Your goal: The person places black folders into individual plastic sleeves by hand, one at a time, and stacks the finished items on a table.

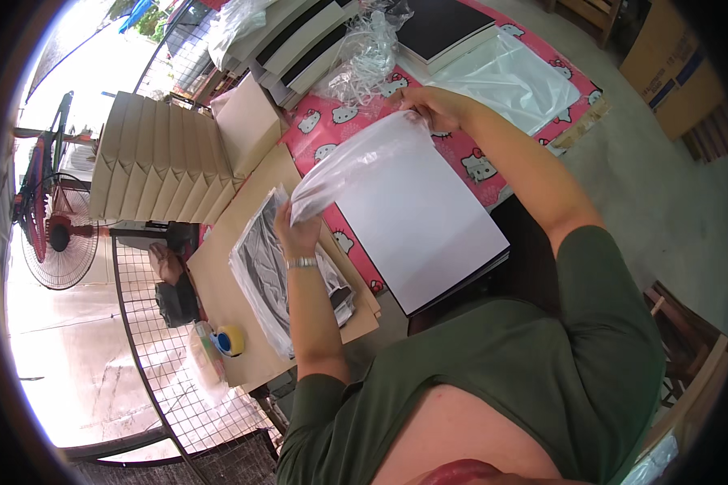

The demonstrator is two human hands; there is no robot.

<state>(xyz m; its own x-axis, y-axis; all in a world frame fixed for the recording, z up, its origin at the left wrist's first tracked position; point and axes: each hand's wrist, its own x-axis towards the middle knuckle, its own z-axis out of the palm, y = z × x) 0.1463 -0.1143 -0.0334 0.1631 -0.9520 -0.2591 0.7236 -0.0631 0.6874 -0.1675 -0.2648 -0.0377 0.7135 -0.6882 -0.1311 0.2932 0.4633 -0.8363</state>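
A clear plastic bag (352, 166) is stretched between my two hands over the far end of a white-topped stack of sheets (429, 230). Dark edges show beneath that white top at the near corner. My left hand (301, 233), with a metal band at the wrist, closes on the bag's left side. At the far right corner of the stack, my right hand (433, 109) pinches the bag's other side. Whether the stack's far end is inside the bag I cannot tell. Under my left forearm lies a dark item in clear plastic (260, 271).
Brown paper-wrapped packs (158, 162) are piled at the left on brown cardboard (214, 279). Yellow tape (230, 340) sits at its near edge. Crumpled plastic strips (368, 52), black-topped boards (441, 31) and flat plastic bags (514, 81) cover the far pink cloth (481, 168). A fan (61, 234) stands left.
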